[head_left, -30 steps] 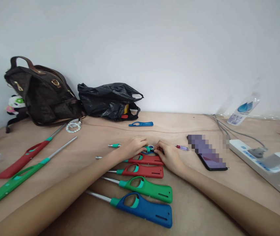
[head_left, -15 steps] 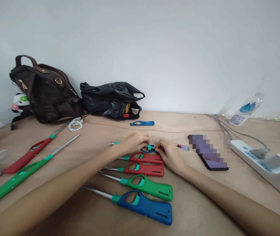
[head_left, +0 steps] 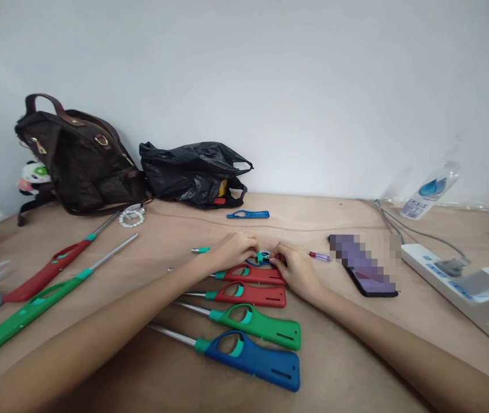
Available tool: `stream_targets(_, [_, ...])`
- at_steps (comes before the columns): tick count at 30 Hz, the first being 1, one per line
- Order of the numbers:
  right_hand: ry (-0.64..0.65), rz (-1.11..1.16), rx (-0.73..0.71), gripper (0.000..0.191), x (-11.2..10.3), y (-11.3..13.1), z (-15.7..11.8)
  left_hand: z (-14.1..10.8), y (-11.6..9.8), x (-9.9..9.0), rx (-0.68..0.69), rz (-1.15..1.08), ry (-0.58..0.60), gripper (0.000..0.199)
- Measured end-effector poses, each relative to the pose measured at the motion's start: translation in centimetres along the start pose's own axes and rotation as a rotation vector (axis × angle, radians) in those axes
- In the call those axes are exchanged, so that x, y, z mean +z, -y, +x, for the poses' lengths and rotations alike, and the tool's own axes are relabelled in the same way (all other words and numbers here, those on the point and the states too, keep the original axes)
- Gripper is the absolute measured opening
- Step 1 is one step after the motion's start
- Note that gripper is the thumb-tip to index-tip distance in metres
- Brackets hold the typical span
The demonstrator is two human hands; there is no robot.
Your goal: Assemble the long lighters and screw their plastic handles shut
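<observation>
Near the table's middle, my left hand (head_left: 236, 252) pinches a small teal piece (head_left: 260, 257) of a blue lighter that lies opened, with thin wires showing. My right hand (head_left: 293, 267) has its fingers pressed together at the other side of these parts; what they grip is too small to make out. Below the hands lie a red lighter (head_left: 255, 275), a second red lighter (head_left: 265, 295), a green lighter (head_left: 274, 331) and a blue lighter (head_left: 270, 364), their metal tubes pointing left. A loose blue casing half (head_left: 253, 214) lies behind the hands.
A screwdriver (head_left: 320, 256), a phone (head_left: 367, 269) and a power strip (head_left: 442, 281) lie right, with a bottle (head_left: 429, 192) behind. On the left are a long red lighter (head_left: 50, 272), a long green lighter (head_left: 24, 312), a bracelet (head_left: 131, 218), a backpack (head_left: 93, 163) and a black bag (head_left: 188, 172).
The teal piece has shifted very slightly left with my left fingers. Both hands stay otherwise in nearly the same place.
</observation>
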State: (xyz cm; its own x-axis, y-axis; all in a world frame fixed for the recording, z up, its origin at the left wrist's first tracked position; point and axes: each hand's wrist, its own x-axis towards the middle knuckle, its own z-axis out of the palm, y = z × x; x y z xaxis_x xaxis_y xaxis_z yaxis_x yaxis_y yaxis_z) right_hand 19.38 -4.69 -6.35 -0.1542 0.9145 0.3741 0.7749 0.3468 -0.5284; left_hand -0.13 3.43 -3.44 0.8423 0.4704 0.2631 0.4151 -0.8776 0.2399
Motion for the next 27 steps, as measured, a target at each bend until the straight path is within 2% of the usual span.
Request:
stream_targets(5, [0.004, -0.004, -0.015, 0.012, 0.0, 0.0, 0.0, -0.5, -0.5, -0.2, -0.015, 0.01, -0.047, 0.014])
stream_targets(14, [0.001, -0.019, -0.023, 0.013, 0.0, -0.1, 0.0, -1.0, 0.0, -0.6, -0.012, -0.233, -0.091, 0.022])
stream_targets(27, [0.005, 0.016, -0.054, 0.015, -0.3, 0.1, 0.0, -1.3, 0.3, -0.1, 0.048, -0.088, -0.049, 0.024])
